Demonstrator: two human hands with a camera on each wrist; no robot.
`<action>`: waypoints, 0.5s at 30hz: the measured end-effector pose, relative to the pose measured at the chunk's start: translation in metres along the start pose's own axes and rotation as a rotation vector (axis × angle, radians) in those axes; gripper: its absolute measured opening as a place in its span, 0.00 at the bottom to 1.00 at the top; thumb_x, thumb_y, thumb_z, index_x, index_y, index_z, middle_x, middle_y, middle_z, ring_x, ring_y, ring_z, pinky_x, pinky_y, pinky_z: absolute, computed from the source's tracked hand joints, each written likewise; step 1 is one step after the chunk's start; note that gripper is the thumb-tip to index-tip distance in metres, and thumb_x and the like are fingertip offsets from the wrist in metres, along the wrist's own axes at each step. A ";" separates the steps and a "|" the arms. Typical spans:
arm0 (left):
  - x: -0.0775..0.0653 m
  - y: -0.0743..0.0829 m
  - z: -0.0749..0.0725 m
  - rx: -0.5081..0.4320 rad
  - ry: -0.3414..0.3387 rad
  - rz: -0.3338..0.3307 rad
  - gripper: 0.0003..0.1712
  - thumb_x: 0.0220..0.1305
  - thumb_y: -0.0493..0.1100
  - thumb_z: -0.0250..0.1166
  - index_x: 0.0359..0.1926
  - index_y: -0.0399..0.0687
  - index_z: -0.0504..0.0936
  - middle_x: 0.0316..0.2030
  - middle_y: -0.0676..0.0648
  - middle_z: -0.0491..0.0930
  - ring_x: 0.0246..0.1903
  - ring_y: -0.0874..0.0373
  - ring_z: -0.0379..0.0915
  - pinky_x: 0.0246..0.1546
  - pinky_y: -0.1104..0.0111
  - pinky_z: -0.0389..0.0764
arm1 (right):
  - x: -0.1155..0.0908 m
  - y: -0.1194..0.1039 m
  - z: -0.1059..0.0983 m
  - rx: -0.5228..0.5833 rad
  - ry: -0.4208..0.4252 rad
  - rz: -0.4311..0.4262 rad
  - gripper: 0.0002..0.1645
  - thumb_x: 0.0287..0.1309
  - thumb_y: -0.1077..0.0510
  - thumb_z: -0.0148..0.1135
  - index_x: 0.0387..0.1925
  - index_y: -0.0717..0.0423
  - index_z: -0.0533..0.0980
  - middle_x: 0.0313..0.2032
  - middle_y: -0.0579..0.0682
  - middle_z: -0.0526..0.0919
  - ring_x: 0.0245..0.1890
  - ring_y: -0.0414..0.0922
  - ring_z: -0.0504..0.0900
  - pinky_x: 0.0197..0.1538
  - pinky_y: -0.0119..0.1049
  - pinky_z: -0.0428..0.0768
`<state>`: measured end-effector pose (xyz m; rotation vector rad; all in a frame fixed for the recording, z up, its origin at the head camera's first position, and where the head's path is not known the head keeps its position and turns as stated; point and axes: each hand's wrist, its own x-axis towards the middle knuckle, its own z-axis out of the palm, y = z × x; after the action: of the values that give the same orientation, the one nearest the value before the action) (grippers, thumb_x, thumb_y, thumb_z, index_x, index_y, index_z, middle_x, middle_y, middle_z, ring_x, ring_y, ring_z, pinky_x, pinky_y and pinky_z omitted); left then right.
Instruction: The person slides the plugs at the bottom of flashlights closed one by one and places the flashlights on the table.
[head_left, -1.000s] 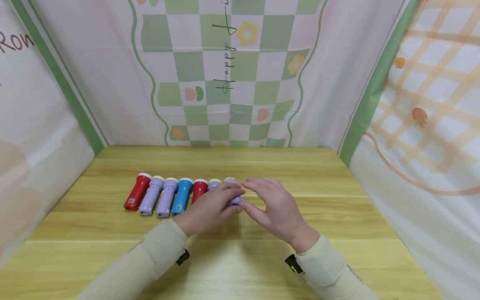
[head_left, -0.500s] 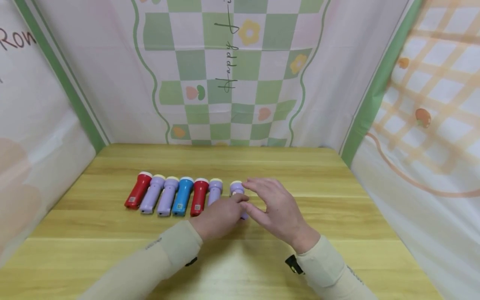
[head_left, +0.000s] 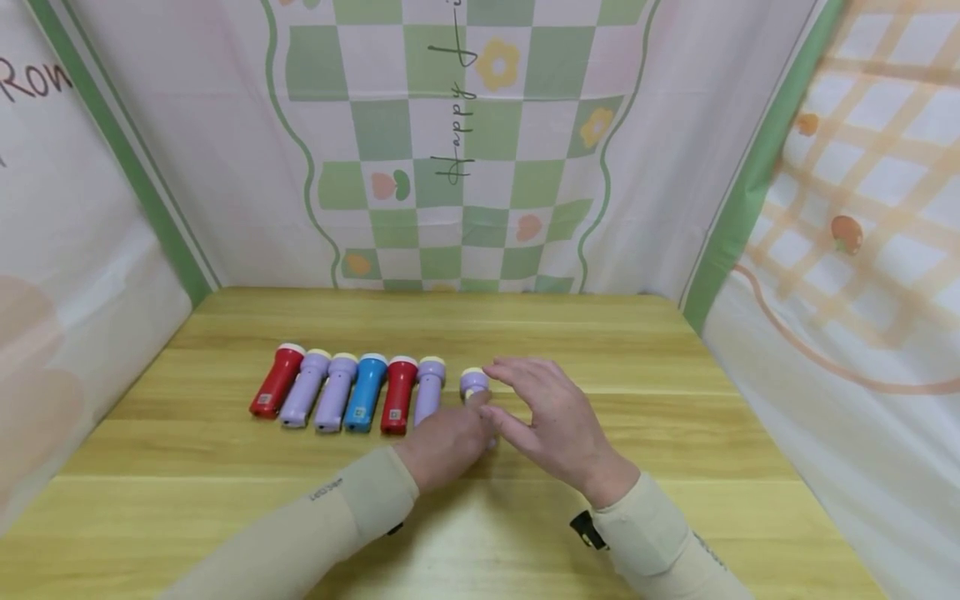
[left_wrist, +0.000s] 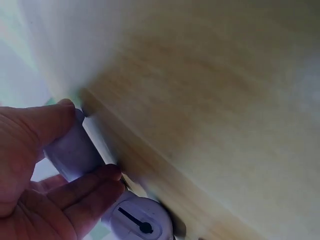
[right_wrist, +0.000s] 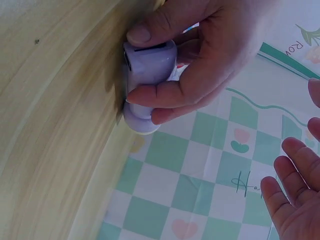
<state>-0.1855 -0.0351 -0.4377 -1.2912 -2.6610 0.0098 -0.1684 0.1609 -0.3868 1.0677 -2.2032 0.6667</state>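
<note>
My left hand [head_left: 450,446] grips a lavender flashlight [head_left: 473,382] around its body, and most of the barrel is hidden under the fingers in the head view. In the right wrist view the thumb sits at the flashlight's tail [right_wrist: 150,62], with fingertips along the side close to its head. The left wrist view shows a dark slot on the lavender head [left_wrist: 142,220]. My right hand [head_left: 551,417] hovers just to the right, fingers extended and slightly bent, holding nothing. Left of the held flashlight lies another lavender flashlight [head_left: 430,385], partly covered by the left hand.
Farther left in the row lie a red flashlight [head_left: 399,396], a blue flashlight [head_left: 366,393], two lavender ones and another red flashlight [head_left: 277,382]. They rest side by side on the wooden table [head_left: 585,333]. A checkered cloth [head_left: 487,183] hangs behind the table.
The left hand has shifted right and toward the person with the lavender flashlight, opening a gap between it and the row. The right hand has hardly moved.
</note>
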 end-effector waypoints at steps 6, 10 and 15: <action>0.002 0.002 -0.002 0.058 0.002 -0.078 0.20 0.75 0.43 0.64 0.65 0.46 0.82 0.67 0.36 0.77 0.22 0.60 0.81 0.23 0.74 0.80 | 0.001 -0.001 0.000 0.003 -0.008 0.004 0.30 0.61 0.50 0.75 0.61 0.58 0.80 0.58 0.56 0.85 0.60 0.54 0.82 0.64 0.49 0.81; 0.003 0.003 -0.001 0.190 0.021 -0.106 0.20 0.74 0.42 0.66 0.64 0.49 0.83 0.66 0.37 0.78 0.22 0.59 0.83 0.28 0.66 0.87 | 0.001 0.000 0.000 0.001 -0.013 0.006 0.30 0.62 0.50 0.74 0.62 0.57 0.80 0.59 0.55 0.85 0.60 0.53 0.82 0.64 0.49 0.81; 0.003 0.003 0.000 0.111 -0.024 -0.158 0.23 0.76 0.40 0.63 0.69 0.47 0.79 0.71 0.32 0.71 0.19 0.58 0.81 0.25 0.68 0.86 | 0.000 -0.001 0.000 0.001 -0.019 0.009 0.29 0.65 0.48 0.72 0.62 0.57 0.79 0.59 0.55 0.85 0.60 0.53 0.82 0.63 0.49 0.81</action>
<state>-0.1853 -0.0312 -0.4376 -1.0514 -2.7322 0.1507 -0.1681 0.1602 -0.3870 1.0700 -2.2256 0.6645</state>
